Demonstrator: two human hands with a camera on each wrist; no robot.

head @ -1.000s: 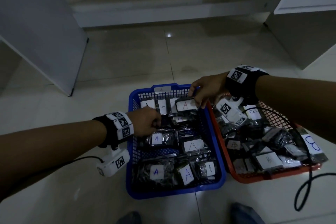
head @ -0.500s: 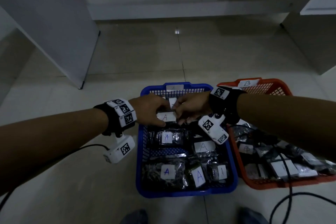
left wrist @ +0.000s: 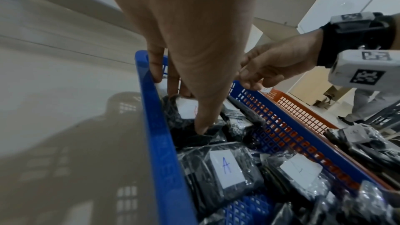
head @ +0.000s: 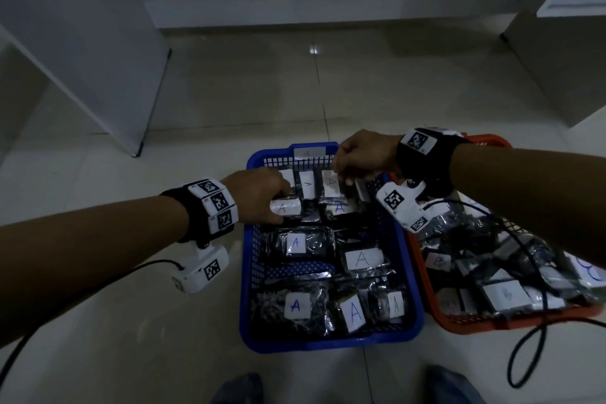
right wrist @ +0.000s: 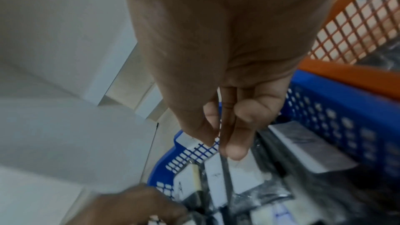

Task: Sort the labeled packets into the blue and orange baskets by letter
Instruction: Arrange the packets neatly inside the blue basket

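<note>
We find the left hand [head: 259, 197] at the far left corner of the blue basket [head: 246, 272], fingers curled down round a dark wrapped packet [head: 286, 207] with a white "A" label, thumb pressed at its near edge. To finish this step well, we would seat that packet flat among its neighbours, label up, and let go only once it rests, as the film looks slick and will likely slide. The basket is rigid perforated plastic with a smooth rolled rim, and stands on a glossy tiled floor [head: 229, 92]. Its packets are soft, crinkled, reflective pouches, all legible labels reading "A". Further right, the right hand [head: 362, 154] pinches the thin top edge of an upright packet [head: 331, 187] at the far wall between thumb and fingertips; we would stand it straight against the wall. The orange basket [head: 423, 275], touching the blue one, is a coarser lattice holding packets marked "B".
</note>
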